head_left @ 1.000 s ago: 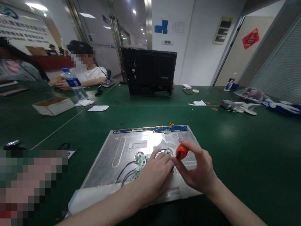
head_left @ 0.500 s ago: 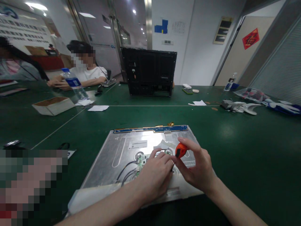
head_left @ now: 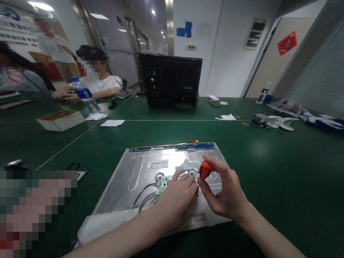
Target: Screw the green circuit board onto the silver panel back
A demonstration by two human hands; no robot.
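My right hand (head_left: pixel 225 190) pinches the orange and black handle of a screwdriver (head_left: pixel 205 170) between thumb and fingertips. The handle leans a little, and its tip is hidden by my left hand (head_left: pixel 178 200). That hand rests over a green circuit board (head_left: pixel 160 184), its fingers bent together close to the screwdriver; what they hold is hidden. Dark cables run from the board's left side. Beneath both hands lies a silver metal display panel (head_left: pixel 118 190) with a blue circuit strip (head_left: pixel 172 147) along its far edge.
Beyond the panel a black monitor housing (head_left: pixel 172 82) stands upright on the green table (head_left: pixel 150 130). To the left are a cardboard tray (head_left: pixel 61 121) and a water bottle (head_left: pixel 86 95). Gloves (head_left: pixel 272 122) lie at right. Two people sit at left; another person (head_left: pixel 57 50) stands behind.
The screwdriver handle has tilted and turned slightly in my right hand. My left hand has stayed in place. A standing person has come into view at the far left.
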